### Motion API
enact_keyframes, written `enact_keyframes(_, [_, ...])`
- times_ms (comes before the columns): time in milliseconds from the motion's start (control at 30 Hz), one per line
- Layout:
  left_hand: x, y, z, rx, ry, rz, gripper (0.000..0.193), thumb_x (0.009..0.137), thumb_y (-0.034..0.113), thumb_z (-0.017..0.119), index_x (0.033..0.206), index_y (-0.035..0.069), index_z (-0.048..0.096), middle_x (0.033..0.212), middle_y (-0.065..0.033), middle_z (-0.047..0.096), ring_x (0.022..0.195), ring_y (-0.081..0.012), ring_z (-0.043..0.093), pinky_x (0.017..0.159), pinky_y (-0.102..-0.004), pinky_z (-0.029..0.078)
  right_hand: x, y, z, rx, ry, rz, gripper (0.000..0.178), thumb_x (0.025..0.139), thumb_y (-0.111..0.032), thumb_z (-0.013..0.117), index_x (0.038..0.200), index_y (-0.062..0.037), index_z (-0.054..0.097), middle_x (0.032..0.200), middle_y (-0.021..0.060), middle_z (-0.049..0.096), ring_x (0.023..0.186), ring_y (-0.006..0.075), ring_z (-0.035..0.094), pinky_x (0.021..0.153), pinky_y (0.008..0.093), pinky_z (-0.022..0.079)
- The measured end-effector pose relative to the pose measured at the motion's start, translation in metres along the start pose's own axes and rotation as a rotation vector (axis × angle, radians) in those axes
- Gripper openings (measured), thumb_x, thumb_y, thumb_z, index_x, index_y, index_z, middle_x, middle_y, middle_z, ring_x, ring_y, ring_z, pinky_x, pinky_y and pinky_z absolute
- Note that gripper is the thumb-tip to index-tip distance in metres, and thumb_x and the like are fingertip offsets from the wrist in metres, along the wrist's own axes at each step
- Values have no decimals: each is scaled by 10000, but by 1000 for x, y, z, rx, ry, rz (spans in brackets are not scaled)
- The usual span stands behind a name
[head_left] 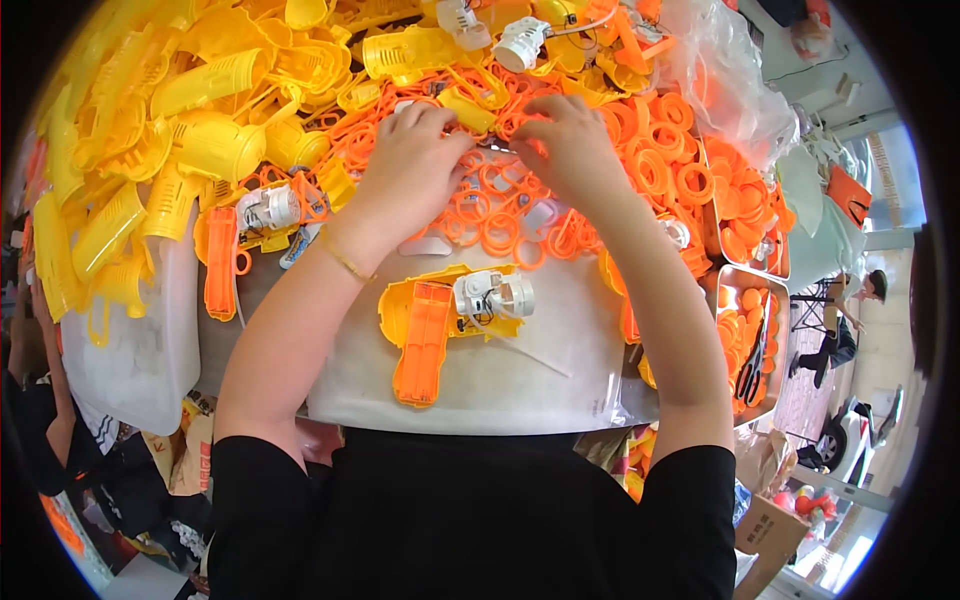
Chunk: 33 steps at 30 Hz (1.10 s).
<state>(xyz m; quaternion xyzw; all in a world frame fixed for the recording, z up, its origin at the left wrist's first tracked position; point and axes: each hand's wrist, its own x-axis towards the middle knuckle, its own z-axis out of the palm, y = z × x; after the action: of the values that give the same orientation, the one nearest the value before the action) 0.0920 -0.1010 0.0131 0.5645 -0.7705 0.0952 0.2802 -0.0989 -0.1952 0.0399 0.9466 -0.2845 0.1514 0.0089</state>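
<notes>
Orange plastic rings [490, 205], heaped loose and tangled, lie beneath both hands on the bench [262, 300], as I see it from afar through the head view. The left hand [412, 165] bends its fingers over one side of the heap; the right hand [577, 155] dips into the other, thumb and forefinger facing its partner across a narrow gap. With fingertips sunk or turned away, I cannot tell how far open either grip is, or whether it has hold of anything. Between the forearms, apart from both hands, a yellow plastic half-shell [393, 315] with a ribbed orange handle piece [425, 345] rests on a pale grey sheet [500, 395]. It lies hollow side up, which I judge helps support the white cylindrical motor unit [512, 293]; a thin white cord [535, 356] trails rightward. Yellow plastic housings [215, 85] are piled at left; at right, orange discs [735, 330] share a metal tray [755, 272] with a black-handled tool [748, 378], likely grouped by kind for easy reach.
</notes>
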Motion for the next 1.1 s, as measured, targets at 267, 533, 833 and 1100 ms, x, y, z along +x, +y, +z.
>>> enact_keyframes(267, [-16,36,-59,-814,-158,-518,291,846,191,635,1103,61,595,1012,-121,572,968,-281,544,846,-381,432,-12,-46,-24,638,131,383,129,803,-118,708,899,-53,653,850,19,618,805,131,598,726,281,487])
enact_keyframes(533, [-75,61,-70,-465,5,-13,322,886,106,532,1199,28,521,1124,-133,553,1024,-270,549,851,-393,443,-120,-135,-47,1128,-168,473,81,845,33,624,911,33,577,932,79,630,794,122,648,644,239,533])
enact_keyframes(833, [-96,70,-47,-368,-69,-117,374,837,138,603,1191,51,520,1089,-141,543,978,-317,541,821,-406,447,-114,-152,-25,1318,-158,738,96,904,-29,570,964,-1,500,923,79,604,813,136,655,631,246,536])
enact_keyframes(1100, [-94,78,-53,-314,-99,-142,448,800,254,672,1190,91,522,1016,-111,537,934,-277,551,742,-383,451,-129,-166,-10,1624,54,954,102,917,-43,559,995,-16,498,1014,84,604,863,132,635,630,246,534])
